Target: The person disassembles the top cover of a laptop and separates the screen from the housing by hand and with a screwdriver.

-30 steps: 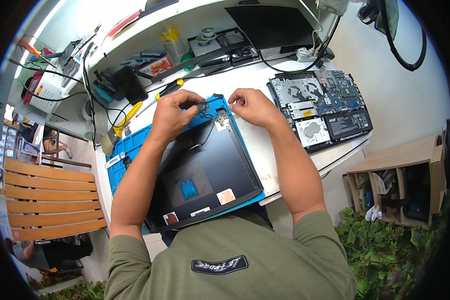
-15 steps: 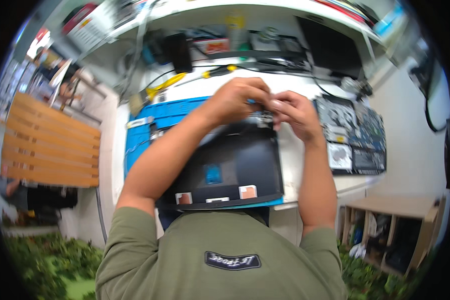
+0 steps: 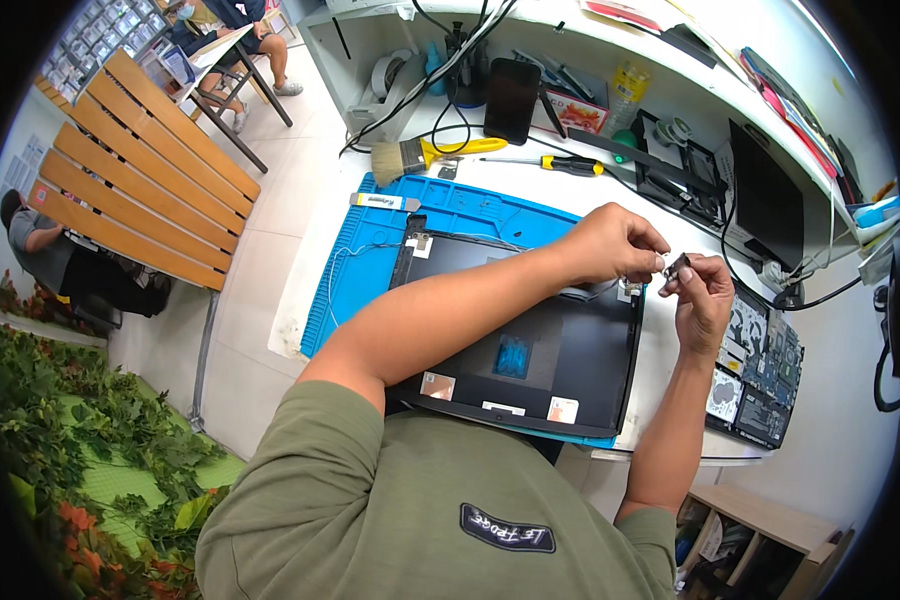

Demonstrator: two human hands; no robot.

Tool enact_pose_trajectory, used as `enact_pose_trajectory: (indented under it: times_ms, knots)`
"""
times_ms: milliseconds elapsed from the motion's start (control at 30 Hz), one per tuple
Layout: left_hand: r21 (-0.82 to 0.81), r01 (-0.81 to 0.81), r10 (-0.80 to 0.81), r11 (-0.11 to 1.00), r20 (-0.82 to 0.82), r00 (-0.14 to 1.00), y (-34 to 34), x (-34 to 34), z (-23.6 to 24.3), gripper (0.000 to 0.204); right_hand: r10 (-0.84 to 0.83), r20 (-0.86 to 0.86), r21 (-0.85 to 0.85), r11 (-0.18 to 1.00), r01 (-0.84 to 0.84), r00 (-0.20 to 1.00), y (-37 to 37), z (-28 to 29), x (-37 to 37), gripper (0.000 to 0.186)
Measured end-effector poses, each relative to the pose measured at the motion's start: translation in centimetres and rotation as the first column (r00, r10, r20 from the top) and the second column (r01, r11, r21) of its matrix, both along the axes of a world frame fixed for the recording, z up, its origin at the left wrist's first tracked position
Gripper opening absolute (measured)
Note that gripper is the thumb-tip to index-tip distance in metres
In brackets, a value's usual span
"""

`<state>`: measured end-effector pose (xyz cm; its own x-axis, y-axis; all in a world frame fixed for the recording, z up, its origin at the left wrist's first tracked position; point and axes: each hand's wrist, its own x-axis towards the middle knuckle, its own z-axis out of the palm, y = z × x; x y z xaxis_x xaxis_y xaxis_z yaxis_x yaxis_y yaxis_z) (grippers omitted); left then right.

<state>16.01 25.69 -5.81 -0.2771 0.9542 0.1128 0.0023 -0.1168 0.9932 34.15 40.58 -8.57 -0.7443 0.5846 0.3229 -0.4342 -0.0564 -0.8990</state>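
Note:
My right hand point(image 3: 703, 305) pinches a small dark, hinge-like part point(image 3: 677, 268) between thumb and fingers, above the right end of a black laptop lid shell point(image 3: 590, 345). Close beside it, my left hand point(image 3: 615, 245) has its thumb and fingertips pressed together at the part's left side. Whatever sits in that pinch is too small to make out. My left forearm crosses over the lid shell and hides some of it. The shell lies on a blue work mat point(image 3: 335, 290), with a blue patch point(image 3: 513, 356) and several pale stickers on its inner face.
An opened laptop base point(image 3: 760, 365) lies to the right. Behind the mat are a yellow-handled brush point(image 3: 400, 160), a screwdriver point(image 3: 570, 165) and a black phone point(image 3: 512, 100). Cables point(image 3: 450, 65) hang from the shelf. A wooden bench point(image 3: 150, 170) and other people are off to the left.
The view has swung, so the bench scene sits further right and lower. My hands have drawn slightly apart, and the dark part now shows plainly in my right fingers.

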Motion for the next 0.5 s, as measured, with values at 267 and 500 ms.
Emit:
enact_pose_trajectory:
  times_ms: [267,500]
  knots:
    - [-0.159,0.034,-0.04,0.987,-0.036,0.999,1.5,-3.9,-0.4,0.029,0.016,0.201,0.154,0.987,-0.047,0.979,-0.9,1.5,-0.4,0.027]
    - [-0.335,0.085,-0.133,0.938,-0.124,0.983,4.5,-2.2,-0.1,0.025,0.106,0.417,0.131,0.976,-0.175,0.903,1.8,1.8,2.4,0.027]
